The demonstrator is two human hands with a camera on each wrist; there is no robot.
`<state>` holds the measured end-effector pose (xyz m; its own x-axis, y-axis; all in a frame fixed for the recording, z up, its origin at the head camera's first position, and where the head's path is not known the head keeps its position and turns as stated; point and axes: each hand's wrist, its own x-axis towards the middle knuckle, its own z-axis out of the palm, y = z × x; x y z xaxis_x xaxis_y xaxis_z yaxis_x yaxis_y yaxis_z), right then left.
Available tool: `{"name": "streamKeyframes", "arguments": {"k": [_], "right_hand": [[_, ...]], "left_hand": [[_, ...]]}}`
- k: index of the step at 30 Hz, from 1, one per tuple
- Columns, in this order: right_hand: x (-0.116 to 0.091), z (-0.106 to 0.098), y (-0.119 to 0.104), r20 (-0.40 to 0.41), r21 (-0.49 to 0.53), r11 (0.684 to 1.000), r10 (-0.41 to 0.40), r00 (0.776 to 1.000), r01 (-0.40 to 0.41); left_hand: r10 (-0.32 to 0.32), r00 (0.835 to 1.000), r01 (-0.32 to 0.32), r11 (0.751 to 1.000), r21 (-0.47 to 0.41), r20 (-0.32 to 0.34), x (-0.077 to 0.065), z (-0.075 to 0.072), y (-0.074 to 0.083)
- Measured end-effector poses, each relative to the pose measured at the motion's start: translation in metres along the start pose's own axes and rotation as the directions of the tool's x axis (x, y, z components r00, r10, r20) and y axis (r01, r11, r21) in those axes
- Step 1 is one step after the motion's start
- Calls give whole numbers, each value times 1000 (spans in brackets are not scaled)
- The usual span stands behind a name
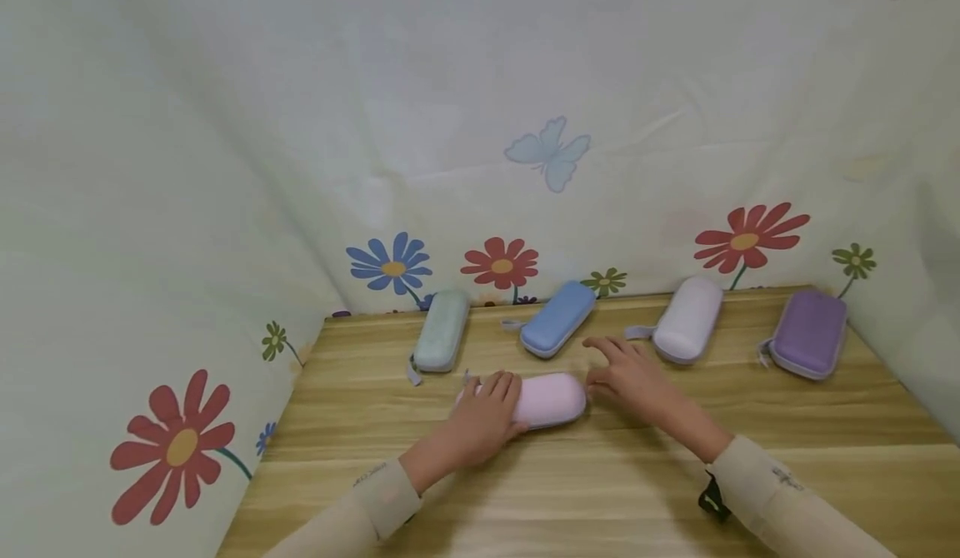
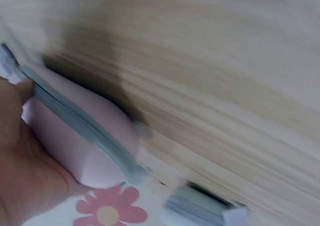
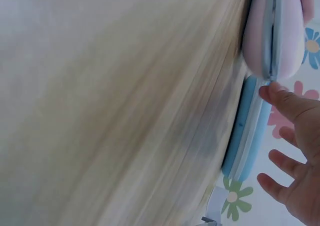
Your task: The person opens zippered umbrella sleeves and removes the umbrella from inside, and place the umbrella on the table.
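1. Head view: the pale-pink, smooth oblong case with rounded ends (image 1: 551, 398) lies at the lower centre of the frame, on the wood-grain tabletop (image 1: 600, 491), long axis nearly left to right.
2. Your left hand (image 1: 483, 420) grips its left end — fingers over the top, thumb along the near side.
3. Your right hand (image 1: 633, 379) is nearer the free right end, so the case extends leftward from those fingertips.
4. In the right wrist view, your thumb tip meets or nearly meets the end of the grey zip seam (image 3: 272, 36), upper right; the other fingers spread apart — whether anything is pinched there, I cannot tell.
5. Farther up the head view, left to right: a pale-green oblong case (image 1: 442, 331), a blue one (image 1: 558, 318), a white one (image 1: 688, 321) and a purple one (image 1: 810, 333).
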<state>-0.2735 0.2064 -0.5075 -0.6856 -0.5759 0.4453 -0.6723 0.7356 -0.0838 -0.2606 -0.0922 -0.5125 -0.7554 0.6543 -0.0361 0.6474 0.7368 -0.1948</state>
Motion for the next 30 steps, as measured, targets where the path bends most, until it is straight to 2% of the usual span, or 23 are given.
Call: {"name": "streamKeyframes", "arguments": {"k": [3, 7, 9, 10, 11, 13, 15, 16, 18, 20, 21, 23, 25, 27, 30], "right_hand": [[6, 3, 1, 18, -1, 1000, -13, 1000, 13], [17, 5, -1, 50, -3, 998, -57, 997, 58], [23, 6, -4, 57, 8, 995, -95, 994, 95], [25, 7, -5, 56, 22, 993, -117, 992, 116], [27, 7, -6, 57, 27, 991, -136, 989, 134], [29, 8, -8, 53, 48, 985, -165, 985, 163], [30, 8, -9, 48, 65, 982, -181, 982, 177], [30, 8, -10, 44, 66, 981, -187, 981, 184], [30, 6, -9, 30, 64, 977, -208, 978, 206], [32, 5, -9, 17, 58, 970, -238, 971, 237], [33, 4, -10, 13, 58, 966, -253, 967, 252], [34, 4, -11, 15, 64, 958, -280, 960, 279], [36, 5, -12, 28, 84, 952, -298, 954, 294], [38, 7, -13, 45, 102, 951, -298, 953, 292], [45, 15, -13, 51, 124, 951, -292, 955, 284]], "left_hand": [[88, 996, -88, 996, 6, 3, -3, 2, -8], [208, 978, -207, 978, 20, -31, -5, 7, -19], [228, 972, -227, 974, 16, -50, -6, 7, -21], [218, 975, -218, 976, 4, -51, -7, 6, -20], [193, 980, -194, 981, -19, -44, -8, 6, -18], [99, 995, -100, 987, -128, -18, -12, 5, -11], [-46, 999, 45, 965, -257, 1, -16, 4, -2], [-125, 992, 119, 942, -315, 3, -17, 3, 2], [-260, 965, 227, 881, -415, -24, -16, 2, 8], [-334, 941, 271, 848, -456, -62, -12, 0, 10], [-342, 937, 275, 848, -454, -72, -10, 0, 9], [-302, 950, 242, 871, -428, -77, -7, 1, 5], [-218, 974, 175, 901, -398, -66, -4, 1, -1], [-131, 990, 102, 922, -374, -52, 1, 2, -7], [-41, 998, 21, 928, -372, -45, 10, 3, -14]]}}
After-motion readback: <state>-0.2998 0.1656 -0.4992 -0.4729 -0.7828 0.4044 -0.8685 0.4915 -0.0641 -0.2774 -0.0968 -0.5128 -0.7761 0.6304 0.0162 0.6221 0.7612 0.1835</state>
